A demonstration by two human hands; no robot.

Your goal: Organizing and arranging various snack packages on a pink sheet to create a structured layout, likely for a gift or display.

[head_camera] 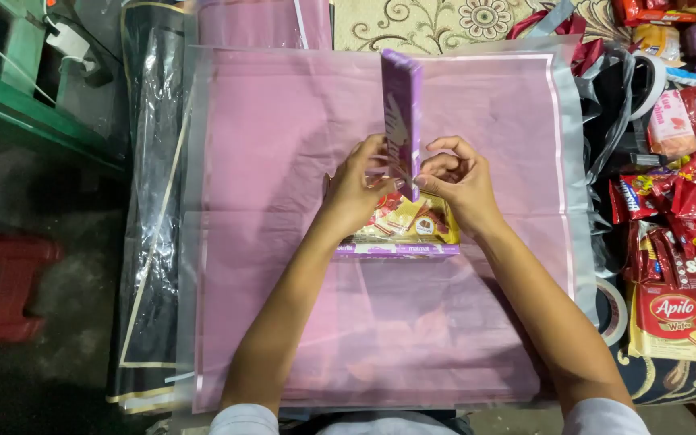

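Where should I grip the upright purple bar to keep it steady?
Grip the purple bar low, by its two broad faces, coming in from both sides as the left hand and right hand do. It stands on edge, thin and tall, so it would likely tip sideways.

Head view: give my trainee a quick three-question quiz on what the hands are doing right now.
1. True or false: the purple bar stands on edge, held between both hands.
2. What lies flat under the hands, on the pink sheet?
3. Where is the pile of snack packets: A, on the person's left; B, on the person's right; C, on the pink sheet?

Key
1. True: the left hand and right hand pinch its lower end.
2. A yellow box with a purple edge.
3. B.
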